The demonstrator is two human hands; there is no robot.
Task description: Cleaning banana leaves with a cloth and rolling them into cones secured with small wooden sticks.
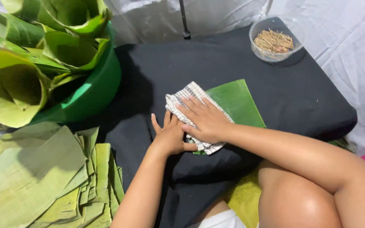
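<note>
A green banana leaf piece lies flat on a black cloth-covered surface. A checkered white-and-grey cloth rests on the leaf's left part. My right hand presses flat on that cloth, fingers spread and pointing up-left. My left hand lies flat beside it on the left, fingers extended, touching the cloth's lower edge and the black surface, its thumb tucked under my right hand.
A green basin with rolled banana leaves stands at the left. Cut leaf strips are stacked at the lower left. A clear bowl of small wooden sticks sits at the back right. My bare knee is at the lower right.
</note>
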